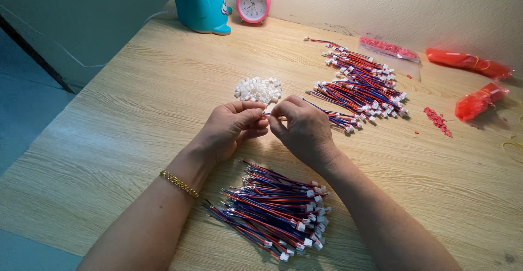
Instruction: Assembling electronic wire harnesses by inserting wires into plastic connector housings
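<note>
My left hand (231, 126) and right hand (302, 126) meet fingertip to fingertip, pinching a red-and-blue wire lead (321, 112) between them above the pale wooden worktop (136, 113). Just beyond the lead lies a heap of small white connector housings (259, 89). Bundled leads (275, 211) rest nearer me, more leads (362, 86) farther right. A pink alarm clock (253, 0) stands by the wall.

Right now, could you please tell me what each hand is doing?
Left hand: fingers pinched shut on a small white connector.
Right hand: fingers pinched shut on a red and blue wire.
</note>
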